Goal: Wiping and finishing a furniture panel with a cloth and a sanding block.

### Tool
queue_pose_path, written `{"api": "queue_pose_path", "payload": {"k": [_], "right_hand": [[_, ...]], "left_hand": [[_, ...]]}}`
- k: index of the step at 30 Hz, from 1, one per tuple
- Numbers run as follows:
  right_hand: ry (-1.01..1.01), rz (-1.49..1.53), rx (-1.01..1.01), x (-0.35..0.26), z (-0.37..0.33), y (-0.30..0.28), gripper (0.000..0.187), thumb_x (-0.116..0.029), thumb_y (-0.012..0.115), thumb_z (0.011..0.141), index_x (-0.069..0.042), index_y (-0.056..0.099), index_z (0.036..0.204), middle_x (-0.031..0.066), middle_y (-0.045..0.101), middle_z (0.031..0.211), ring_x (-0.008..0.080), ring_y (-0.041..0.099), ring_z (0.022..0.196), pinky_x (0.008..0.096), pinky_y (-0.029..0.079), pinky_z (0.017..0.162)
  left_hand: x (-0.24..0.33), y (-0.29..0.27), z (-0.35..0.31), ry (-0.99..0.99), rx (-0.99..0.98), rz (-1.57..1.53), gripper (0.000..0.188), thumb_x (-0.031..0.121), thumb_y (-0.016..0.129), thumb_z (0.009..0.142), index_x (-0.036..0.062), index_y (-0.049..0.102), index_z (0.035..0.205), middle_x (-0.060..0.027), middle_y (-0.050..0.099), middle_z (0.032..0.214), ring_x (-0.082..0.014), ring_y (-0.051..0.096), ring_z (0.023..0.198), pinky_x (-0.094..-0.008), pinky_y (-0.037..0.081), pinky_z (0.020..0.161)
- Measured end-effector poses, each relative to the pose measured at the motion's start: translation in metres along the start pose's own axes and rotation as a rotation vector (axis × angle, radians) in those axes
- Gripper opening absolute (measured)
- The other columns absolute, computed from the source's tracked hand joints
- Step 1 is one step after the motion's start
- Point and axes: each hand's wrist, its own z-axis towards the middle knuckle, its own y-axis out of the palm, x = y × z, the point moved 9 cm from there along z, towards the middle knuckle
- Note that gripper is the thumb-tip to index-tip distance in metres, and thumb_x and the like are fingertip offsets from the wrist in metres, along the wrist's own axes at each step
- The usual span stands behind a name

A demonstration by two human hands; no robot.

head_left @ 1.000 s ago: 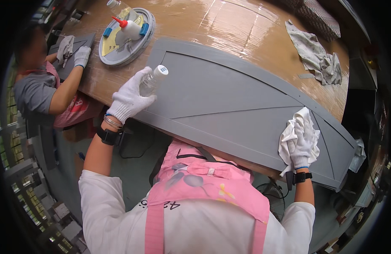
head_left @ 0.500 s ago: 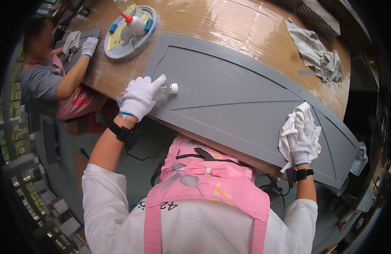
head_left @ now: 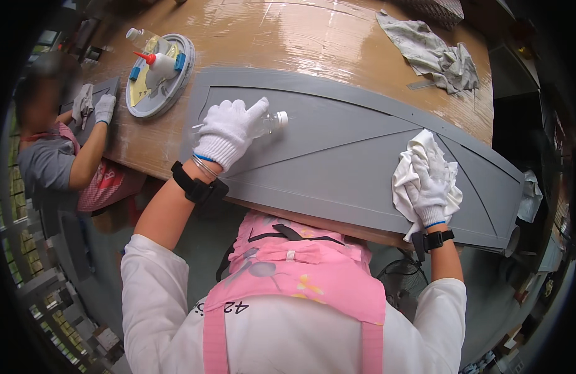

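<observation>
A long grey panel (head_left: 325, 140) with raised edge strips and diagonal seams lies across the table before me. My left hand (head_left: 228, 132), in a white knitted glove, is closed round a clear plastic bottle (head_left: 261, 125). The bottle lies sideways above the panel's left part, its white cap pointing right. Over the panel's right part, my gloved right hand (head_left: 430, 198) presses a crumpled white cloth (head_left: 419, 165) onto the surface. Folds of the cloth hide most of those fingers.
At the far left a round grey lid (head_left: 132, 103) holds a white squeeze bottle (head_left: 163, 65) with a red tip and blue blocks. A stained rag (head_left: 425, 53) lies far right beside a metal strip (head_left: 421, 85). A co-worker (head_left: 51, 149) wipes another grey panel at left.
My left hand has carried the bottle rightward and farther in over the panel from its left near corner. The cloth under my right hand stays near the same seam. The whole view has shifted.
</observation>
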Motion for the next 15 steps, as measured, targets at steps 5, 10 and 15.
{"api": "queue_pose_path", "payload": {"k": [5,10,15], "right_hand": [[0.018,-0.010,-0.012,-0.002,0.002,-0.005,0.066,-0.039,0.074,0.076,-0.023,0.058,0.138,0.0154,0.042,0.151,0.0385,0.033,0.140,0.0549,0.019,0.118],[0.001,0.009,0.003,-0.002,0.004,-0.006,0.066,-0.039,0.074,0.075,-0.023,0.059,0.138,0.0153,0.042,0.151,0.0379,0.035,0.139,0.0546,0.019,0.118],[0.048,0.027,-0.031,0.000,0.003,-0.004,0.067,-0.039,0.074,0.075,-0.022,0.059,0.137,0.0156,0.042,0.151,0.0372,0.033,0.141,0.0546,0.018,0.118]], "left_hand": [[0.038,-0.002,0.037,0.066,-0.020,-0.038,0.053,0.019,0.072,0.079,0.0243,0.056,0.129,-0.0090,0.062,0.087,-0.0291,0.065,0.082,-0.0435,0.052,0.067],[0.040,0.005,0.045,0.070,-0.055,0.002,0.055,0.017,0.071,0.080,0.0254,0.054,0.131,-0.0084,0.062,0.090,-0.0294,0.064,0.084,-0.0427,0.051,0.069],[-0.013,0.007,0.013,0.005,-0.120,0.089,0.057,0.021,0.072,0.079,0.0264,0.054,0.133,-0.0089,0.062,0.089,-0.0299,0.064,0.082,-0.0437,0.051,0.068]]}}
